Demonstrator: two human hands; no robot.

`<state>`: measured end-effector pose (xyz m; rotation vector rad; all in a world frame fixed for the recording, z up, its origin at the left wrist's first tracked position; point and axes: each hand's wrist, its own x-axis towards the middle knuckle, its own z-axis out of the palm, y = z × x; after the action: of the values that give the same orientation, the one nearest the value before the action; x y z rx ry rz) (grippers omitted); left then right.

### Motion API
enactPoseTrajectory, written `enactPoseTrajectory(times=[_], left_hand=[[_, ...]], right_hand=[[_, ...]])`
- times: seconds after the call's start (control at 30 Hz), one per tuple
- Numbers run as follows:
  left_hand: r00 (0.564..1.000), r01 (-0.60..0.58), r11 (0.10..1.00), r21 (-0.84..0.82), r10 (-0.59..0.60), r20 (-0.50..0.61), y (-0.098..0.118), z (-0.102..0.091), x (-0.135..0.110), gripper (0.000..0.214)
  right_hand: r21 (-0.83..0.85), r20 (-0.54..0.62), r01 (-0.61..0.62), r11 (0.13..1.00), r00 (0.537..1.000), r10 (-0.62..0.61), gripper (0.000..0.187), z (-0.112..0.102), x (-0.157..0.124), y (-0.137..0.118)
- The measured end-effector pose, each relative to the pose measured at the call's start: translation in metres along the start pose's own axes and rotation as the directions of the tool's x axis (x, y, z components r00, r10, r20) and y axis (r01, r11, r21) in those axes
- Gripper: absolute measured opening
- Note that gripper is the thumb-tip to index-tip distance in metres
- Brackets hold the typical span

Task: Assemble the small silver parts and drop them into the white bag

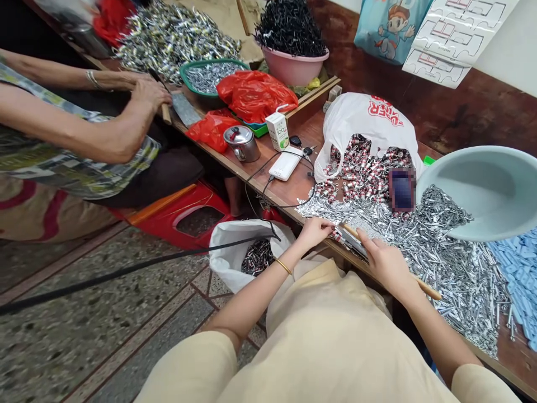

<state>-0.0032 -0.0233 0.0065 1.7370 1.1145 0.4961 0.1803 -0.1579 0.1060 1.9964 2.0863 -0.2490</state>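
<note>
My left hand (315, 234) is at the table's front edge, its fingertips pinched together. Whatever is between them is too small to make out; small red-and-white pieces lie just below. Close beside it, my right hand (388, 266) is wrapped round a wooden-handled tool (428, 288), whose handle end sticks out behind the hand. A flat metal piece (356, 242) shows under the fingers; I cannot tell whether it belongs to the tool. Right behind both hands spreads a heap of small silvery metal parts (436, 263).
A white plastic bag (364, 115) spills red-and-silver metal pieces (363, 168). A grey-blue basin (499, 190) tips over the heap, near blue parts (518, 274). A white power bank (286, 163), metal cup (242, 144) and drink carton (277, 131) stand left. A co-worker's hands (149, 98) hold a wooden-handled blade.
</note>
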Motion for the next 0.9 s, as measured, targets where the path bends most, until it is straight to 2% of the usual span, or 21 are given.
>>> enactPoseTrajectory(times=[0.07, 0.13, 0.2, 0.23, 0.3, 0.37, 0.43, 0.5, 0.57, 0.63, 0.7, 0.83, 0.9], left_hand=[[1.000, 0.007, 1.000, 0.007, -0.007, 0.005, 0.000, -0.001, -0.001, 0.024], [1.000, -0.023, 1.000, -0.001, 0.023, -0.020, 0.002, -0.005, -0.008, 0.022], [0.988, -0.128, 0.989, -0.067, 0.121, -0.097, 0.009, -0.010, -0.022, 0.020], [0.967, -0.219, 0.968, -0.126, 0.198, -0.158, 0.015, -0.011, -0.030, 0.019], [0.890, -0.416, 0.883, -0.216, 0.347, -0.297, 0.028, -0.013, -0.047, 0.019], [0.800, -0.563, 0.789, -0.244, 0.448, -0.399, 0.045, -0.011, -0.061, 0.018], [0.727, -0.654, 0.716, -0.245, 0.504, -0.467, 0.060, -0.007, -0.067, 0.017], [0.676, -0.704, 0.668, -0.240, 0.527, -0.514, 0.072, -0.003, -0.069, 0.015], [0.644, -0.733, 0.639, -0.235, 0.540, -0.541, 0.080, 0.000, -0.067, 0.014], [0.626, -0.749, 0.624, -0.223, 0.555, -0.548, 0.083, 0.002, -0.066, 0.015], [0.614, -0.758, 0.620, -0.202, 0.573, -0.543, 0.085, 0.004, -0.065, 0.016], [0.586, -0.771, 0.624, -0.130, 0.614, -0.529, 0.086, 0.008, -0.065, 0.018], [0.557, -0.770, 0.636, -0.043, 0.638, -0.532, 0.086, 0.007, -0.066, 0.016]], right_hand=[[0.019, -0.004, 0.018, 1.000, 1.000, -0.018, 0.057, 0.005, 0.000, 0.004], [0.060, -0.062, 0.010, 0.998, 0.998, -0.007, 0.055, 0.013, -0.002, 0.012], [0.103, -0.197, -0.049, 0.994, 0.978, 0.069, 0.052, 0.026, -0.007, 0.025], [0.120, -0.272, -0.087, 0.989, 0.955, 0.117, 0.052, 0.034, -0.010, 0.031], [0.136, -0.392, -0.123, 0.983, 0.905, 0.167, 0.050, 0.053, -0.015, 0.042], [0.130, -0.437, -0.120, 0.984, 0.884, 0.165, 0.048, 0.072, -0.017, 0.048], [0.122, -0.439, -0.136, 0.983, 0.881, 0.176, 0.046, 0.084, -0.016, 0.048], [0.147, -0.455, -0.166, 0.975, 0.864, 0.216, 0.043, 0.086, -0.015, 0.046], [0.261, -0.515, -0.119, 0.958, 0.822, 0.242, 0.040, 0.077, -0.018, 0.041], [0.430, -0.594, 0.043, 0.902, 0.765, 0.247, 0.040, 0.057, -0.025, 0.034], [0.530, -0.661, 0.226, 0.817, 0.714, 0.231, 0.039, 0.033, -0.034, 0.024], [0.482, -0.714, 0.396, 0.782, 0.694, 0.089, 0.020, -0.005, -0.038, 0.005], [0.450, -0.754, 0.441, 0.776, 0.653, 0.066, 0.015, -0.013, -0.033, 0.000]])
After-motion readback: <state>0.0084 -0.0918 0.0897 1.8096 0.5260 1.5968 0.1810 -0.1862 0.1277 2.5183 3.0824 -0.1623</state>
